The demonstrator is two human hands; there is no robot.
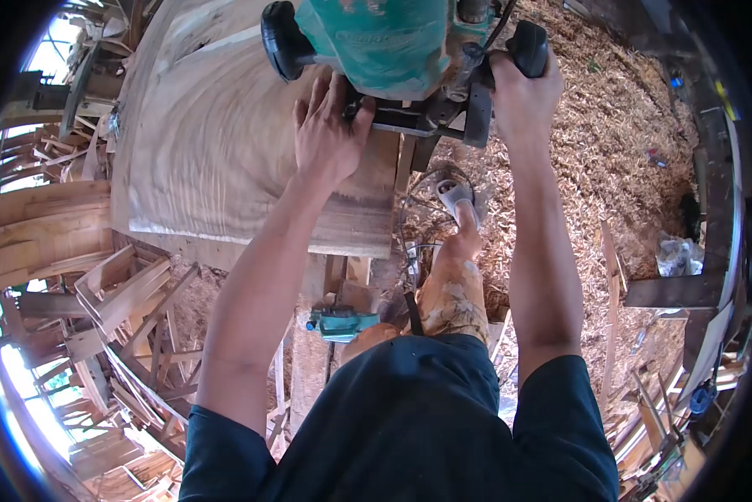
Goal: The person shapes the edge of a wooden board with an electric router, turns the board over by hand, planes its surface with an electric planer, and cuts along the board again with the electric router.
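A green power tool [384,46] with black side knobs and a metal base stands at the right part of a large wooden board [217,159]. My right hand [526,88] is wrapped round its right black handle. My left hand [330,125] lies at the front left of the tool's base, its thumb and fingers at a dark part there; whether they grip it is hard to tell. Swirling grain and pale streaks mark the board's surface. A dark cable rises from the tool beside the right handle.
Wood shavings [593,142] cover the ground on the right. A second green tool [342,324] lies below the board, near my legs. Scrap wood [133,293] is piled at the left. A cable hangs near my sandalled foot [455,197]. A dark beam [673,292] juts in from the right.
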